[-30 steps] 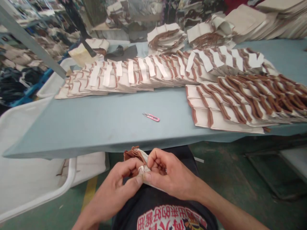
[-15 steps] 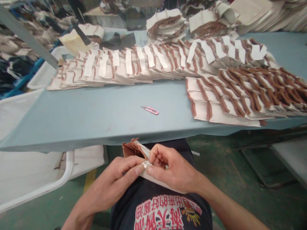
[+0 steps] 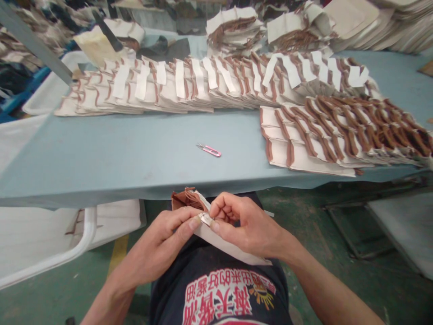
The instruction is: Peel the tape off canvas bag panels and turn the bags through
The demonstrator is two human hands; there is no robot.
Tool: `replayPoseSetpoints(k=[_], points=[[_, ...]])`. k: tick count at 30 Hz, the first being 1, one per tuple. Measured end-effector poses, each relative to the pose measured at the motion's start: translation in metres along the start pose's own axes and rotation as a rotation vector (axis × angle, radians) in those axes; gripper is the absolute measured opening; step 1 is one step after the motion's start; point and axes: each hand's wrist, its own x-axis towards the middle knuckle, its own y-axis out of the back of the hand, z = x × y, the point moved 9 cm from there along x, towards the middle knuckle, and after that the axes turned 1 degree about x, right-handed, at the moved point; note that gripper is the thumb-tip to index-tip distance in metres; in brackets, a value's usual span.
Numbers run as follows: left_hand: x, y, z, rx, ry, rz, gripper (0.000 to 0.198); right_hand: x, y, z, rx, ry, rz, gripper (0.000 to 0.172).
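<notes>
Bright, even light, soft shadows; wide-angle edges bend and blur

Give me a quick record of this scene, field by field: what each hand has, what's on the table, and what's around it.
left hand: left hand pinches the fabric piece at its near end
right hand: right hand grips the same piece, fingertips meeting the left's
fabric piece: cream panel with brown trim, held over the lap, below the table edge
table: blue-grey table
snips: pink thread snips lying alone near the middle
left row: overlapped panels with white strips
right stack: fanned panels with brown trim
floor side: white bin at the left
</notes>
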Motion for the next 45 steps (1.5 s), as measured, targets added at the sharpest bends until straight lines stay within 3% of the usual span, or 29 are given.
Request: replayPoseSetpoints(k=[6, 17, 21, 26, 29, 32, 34, 38, 45], points=[[0.005, 0.002, -0.002, -0.073, 0.019, 0.044, 0.033, 0.0, 0.008, -0.018, -0.196, 0.094, 0.018, 0.011], [0.003, -0.001, -0.01, -0.177, 0.046, -0.008, 0.038, 0.002, 0.006, -0.008, -0.065, 0.007, -0.097, 0.015], [0.005, 0.001, -0.009, -0.193, 0.047, 0.013, 0.036, 0.002, 0.007, -0.013, -0.112, 0.058, -0.062, 0.013], [0.006, 0.002, -0.011, -0.196, 0.055, 0.053, 0.036, -0.001, 0.007, -0.026, -0.415, 0.197, 0.022, 0.011], [0.005, 0.004, -0.015, -0.17, 0.087, 0.107, 0.035, -0.007, 0.004, -0.042, -0.735, 0.375, 0.107, 0.011], [0.006, 0.004, -0.014, -0.141, 0.088, 0.146, 0.035, -0.012, -0.004, -0.052, -1.029, 0.539, 0.161, 0.019], [0.008, 0.004, -0.011, -0.111, 0.078, 0.161, 0.036, -0.013, -0.006, -0.053, -1.107, 0.574, 0.169, 0.022], [0.01, 0.002, -0.004, -0.062, 0.047, 0.152, 0.034, -0.01, 0.0, -0.052, -1.013, 0.539, 0.182, 0.018], [0.012, 0.001, 0.006, -0.014, -0.025, 0.087, 0.036, -0.003, 0.011, -0.04, -0.746, 0.351, 0.141, 0.012]])
